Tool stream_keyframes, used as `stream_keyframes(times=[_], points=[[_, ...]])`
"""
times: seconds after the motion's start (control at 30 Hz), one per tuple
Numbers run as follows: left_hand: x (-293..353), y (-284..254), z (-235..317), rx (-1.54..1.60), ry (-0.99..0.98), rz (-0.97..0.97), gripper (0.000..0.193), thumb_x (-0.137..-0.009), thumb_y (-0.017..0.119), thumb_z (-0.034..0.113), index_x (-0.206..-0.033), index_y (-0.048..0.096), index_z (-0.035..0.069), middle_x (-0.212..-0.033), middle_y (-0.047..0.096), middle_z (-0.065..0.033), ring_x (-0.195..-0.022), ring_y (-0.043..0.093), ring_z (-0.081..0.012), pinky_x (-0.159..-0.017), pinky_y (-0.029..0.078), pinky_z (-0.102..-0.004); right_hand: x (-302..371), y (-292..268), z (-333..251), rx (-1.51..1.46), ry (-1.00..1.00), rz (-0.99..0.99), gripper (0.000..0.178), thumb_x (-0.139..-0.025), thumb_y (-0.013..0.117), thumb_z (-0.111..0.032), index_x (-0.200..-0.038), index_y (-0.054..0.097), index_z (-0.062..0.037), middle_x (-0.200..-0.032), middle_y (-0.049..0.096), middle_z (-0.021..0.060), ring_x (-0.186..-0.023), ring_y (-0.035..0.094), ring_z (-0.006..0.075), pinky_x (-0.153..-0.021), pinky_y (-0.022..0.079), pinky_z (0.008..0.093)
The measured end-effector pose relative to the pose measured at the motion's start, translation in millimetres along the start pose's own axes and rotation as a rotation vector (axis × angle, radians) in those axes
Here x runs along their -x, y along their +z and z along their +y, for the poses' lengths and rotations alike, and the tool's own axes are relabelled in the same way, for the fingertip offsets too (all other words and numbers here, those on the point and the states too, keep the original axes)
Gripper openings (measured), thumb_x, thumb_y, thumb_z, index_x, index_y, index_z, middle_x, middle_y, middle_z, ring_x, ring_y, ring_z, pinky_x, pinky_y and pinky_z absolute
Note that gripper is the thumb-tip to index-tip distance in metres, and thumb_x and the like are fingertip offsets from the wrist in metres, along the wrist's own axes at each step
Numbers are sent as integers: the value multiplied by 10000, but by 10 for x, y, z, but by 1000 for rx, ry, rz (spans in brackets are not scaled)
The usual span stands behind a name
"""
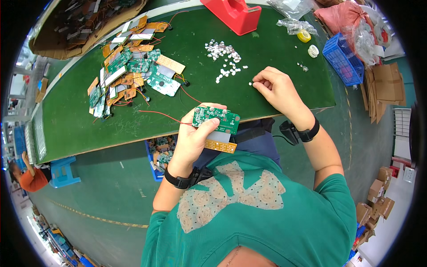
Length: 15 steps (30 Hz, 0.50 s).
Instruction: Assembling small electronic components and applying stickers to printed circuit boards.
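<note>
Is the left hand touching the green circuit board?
Touching. The head view shows the left hand gripping the green circuit board, thumb pressed across its face, fingers behind it.

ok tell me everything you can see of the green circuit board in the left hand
The green circuit board is a small flat rectangle with pale solder dots and tiny components across its face, turned up toward the camera. The left hand holds it above the near edge of the green table, thumb on its lower face, fingers behind. A thin red wire trails from its left end onto the table. A pale strip and an orange-yellow flex panel hang below it. The right hand does not touch it.
</note>
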<state>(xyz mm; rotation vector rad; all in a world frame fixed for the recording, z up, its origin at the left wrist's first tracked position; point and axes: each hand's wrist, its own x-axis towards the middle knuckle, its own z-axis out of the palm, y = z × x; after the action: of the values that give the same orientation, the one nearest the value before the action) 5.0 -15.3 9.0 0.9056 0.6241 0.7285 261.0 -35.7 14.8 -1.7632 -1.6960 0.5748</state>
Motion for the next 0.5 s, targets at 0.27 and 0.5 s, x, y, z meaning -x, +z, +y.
stream_keyframes(times=[0.27, 0.5], points=[[2, 20, 9, -19, -13, -7, 305, -874, 572, 30, -1173, 598, -26, -1007, 667, -63, -861, 638, -101, -783, 531, -261, -69, 34, -20, 277, -280, 20, 40, -795, 629, -28, -820, 605, -8, -801, 582, 125, -770, 592, 316, -707, 501, 392], [-42, 58, 98, 14, 2, -50, 408, -870, 571, 35, -1271, 552, -37, -1109, 663, -111, -972, 641, -141, -888, 509, -289, -116, -49, -192, -161, 57, -247, 48, -850, 600, -53, -844, 577, -11, -778, 566, 50, -747, 562, 143, -713, 462, 273]])
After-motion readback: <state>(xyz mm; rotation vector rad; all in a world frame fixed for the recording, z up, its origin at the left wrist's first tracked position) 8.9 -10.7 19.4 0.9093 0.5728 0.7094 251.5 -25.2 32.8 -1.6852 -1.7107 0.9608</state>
